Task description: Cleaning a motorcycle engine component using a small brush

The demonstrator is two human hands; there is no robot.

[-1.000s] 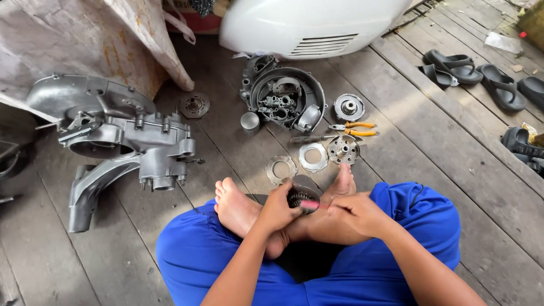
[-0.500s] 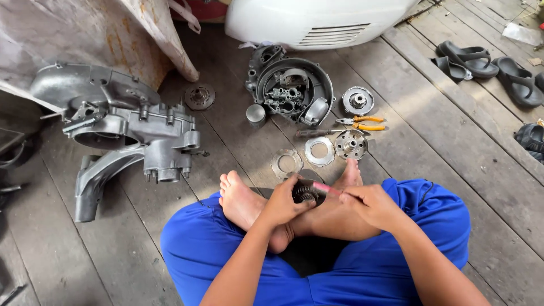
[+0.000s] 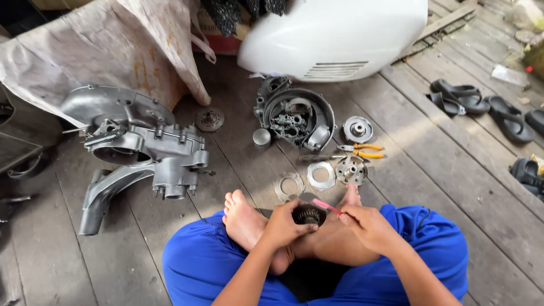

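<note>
Brushing of a dark toothed gear (image 3: 308,215) was the work in hand, the part being held over the crossed bare feet above the plank floor (image 3: 430,170). The gear was gripped by the left hand (image 3: 286,226), whose fingers (image 3: 300,229) were curled closely round its lower rim, thumb and fingertips pressed to the metal. A pink-handled brush (image 3: 327,205) was pinched in the right hand (image 3: 368,225), fingers closed narrowly on the handle, its head laid against the gear's upper edge. Judged from this, the step would be best done if the gear were turned a little at a time and each tooth gap swept outward. Two flat rings (image 3: 306,180) and yellow-handled pliers (image 3: 362,151) were laid just ahead of the feet.
</note>
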